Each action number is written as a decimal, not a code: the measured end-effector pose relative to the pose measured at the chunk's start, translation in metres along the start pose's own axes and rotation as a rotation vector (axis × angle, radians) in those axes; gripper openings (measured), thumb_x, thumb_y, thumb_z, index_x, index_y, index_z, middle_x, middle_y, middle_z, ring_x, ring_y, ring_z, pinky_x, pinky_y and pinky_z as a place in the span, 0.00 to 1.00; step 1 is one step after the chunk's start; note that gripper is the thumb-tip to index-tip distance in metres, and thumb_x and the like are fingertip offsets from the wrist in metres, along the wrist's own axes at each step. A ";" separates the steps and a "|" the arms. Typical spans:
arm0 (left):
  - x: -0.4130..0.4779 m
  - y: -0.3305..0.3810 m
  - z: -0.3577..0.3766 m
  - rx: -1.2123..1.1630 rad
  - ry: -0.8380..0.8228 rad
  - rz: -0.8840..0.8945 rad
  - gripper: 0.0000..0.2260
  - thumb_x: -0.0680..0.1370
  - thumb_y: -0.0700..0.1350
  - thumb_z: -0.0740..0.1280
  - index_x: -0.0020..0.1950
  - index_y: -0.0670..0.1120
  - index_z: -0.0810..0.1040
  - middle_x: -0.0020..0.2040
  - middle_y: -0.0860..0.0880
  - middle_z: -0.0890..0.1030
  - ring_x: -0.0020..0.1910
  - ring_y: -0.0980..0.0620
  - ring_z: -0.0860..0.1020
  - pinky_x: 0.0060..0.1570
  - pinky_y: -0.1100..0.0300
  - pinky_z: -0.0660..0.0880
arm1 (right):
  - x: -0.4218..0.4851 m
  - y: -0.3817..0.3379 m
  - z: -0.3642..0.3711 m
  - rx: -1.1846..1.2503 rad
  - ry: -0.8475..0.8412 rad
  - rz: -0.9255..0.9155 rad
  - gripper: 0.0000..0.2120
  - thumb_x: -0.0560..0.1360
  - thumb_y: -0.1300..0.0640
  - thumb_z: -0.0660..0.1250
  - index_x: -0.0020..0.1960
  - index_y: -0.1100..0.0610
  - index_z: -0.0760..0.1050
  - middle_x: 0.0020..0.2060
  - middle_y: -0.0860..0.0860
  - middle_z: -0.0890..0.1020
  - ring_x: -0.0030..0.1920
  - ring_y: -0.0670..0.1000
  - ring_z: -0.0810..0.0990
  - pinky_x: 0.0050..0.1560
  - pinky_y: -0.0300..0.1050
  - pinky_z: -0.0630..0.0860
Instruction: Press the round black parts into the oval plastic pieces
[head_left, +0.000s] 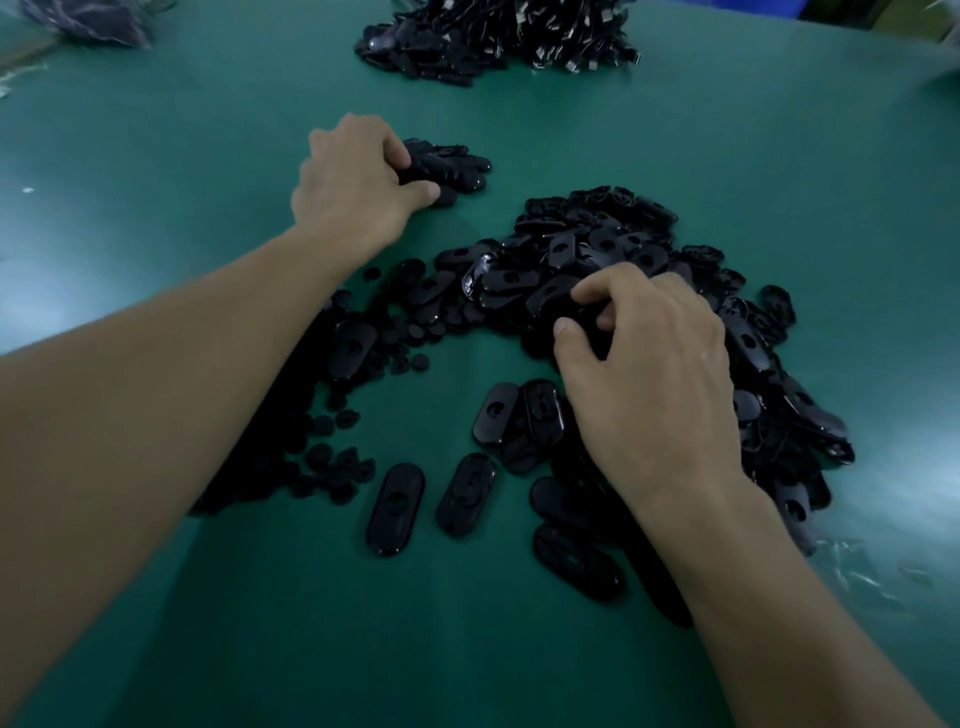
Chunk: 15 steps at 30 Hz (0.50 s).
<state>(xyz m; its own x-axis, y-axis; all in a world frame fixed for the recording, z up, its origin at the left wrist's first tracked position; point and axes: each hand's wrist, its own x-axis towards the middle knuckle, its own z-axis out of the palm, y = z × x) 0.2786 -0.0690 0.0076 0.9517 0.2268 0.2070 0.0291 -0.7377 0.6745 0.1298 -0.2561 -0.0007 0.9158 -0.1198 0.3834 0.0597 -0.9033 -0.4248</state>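
a: so, how far along?
b: early. small pile (452, 166) by the left hand (358, 176) looks like the done lot, only a handful. that's a judgement, can't see seated inserts from here.
a: what's left?
b: most of it. big heap of oval pieces (597, 260) sits centre-right on the green table (208, 156). round black parts (332, 457) are scattered beside the left forearm, touching the heap's left edge. a few loose ovals (395, 509) lie apart at the front, and their holes look unfilled.
a: hands?
b: left hand has fingers curled over the near edge of the small pile, thumb on a piece there. right hand (649, 374) is dug into the big heap, thumb and forefinger pinching at an oval piece. can't tell if it's lifted.
a: far heap (498, 36)?
b: black stuff with cords at the top edge, well apart from both hands.
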 end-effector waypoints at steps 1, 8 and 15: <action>-0.002 0.001 -0.001 -0.017 0.010 0.012 0.16 0.74 0.55 0.75 0.57 0.50 0.79 0.54 0.48 0.80 0.53 0.48 0.79 0.55 0.49 0.78 | 0.000 0.000 0.000 0.002 0.009 0.005 0.09 0.79 0.51 0.66 0.58 0.51 0.76 0.47 0.48 0.75 0.51 0.50 0.72 0.53 0.41 0.66; -0.032 0.022 -0.021 -0.150 -0.027 0.163 0.08 0.77 0.47 0.73 0.39 0.56 0.79 0.37 0.57 0.81 0.39 0.62 0.80 0.43 0.60 0.80 | 0.003 0.003 0.001 -0.011 0.021 0.035 0.09 0.80 0.49 0.66 0.57 0.50 0.76 0.51 0.49 0.68 0.53 0.50 0.66 0.53 0.40 0.62; -0.070 0.010 -0.038 -0.326 -0.086 0.171 0.06 0.75 0.46 0.74 0.39 0.52 0.81 0.32 0.57 0.79 0.28 0.65 0.73 0.30 0.73 0.68 | 0.003 0.002 -0.001 -0.108 0.008 0.012 0.11 0.80 0.48 0.65 0.60 0.49 0.78 0.58 0.52 0.77 0.61 0.56 0.70 0.59 0.46 0.65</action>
<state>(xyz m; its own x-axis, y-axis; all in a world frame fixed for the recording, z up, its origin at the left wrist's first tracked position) 0.2003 -0.0684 0.0269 0.9569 0.0532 0.2856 -0.2185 -0.5159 0.8283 0.1325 -0.2582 0.0006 0.9131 -0.1335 0.3853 0.0052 -0.9410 -0.3384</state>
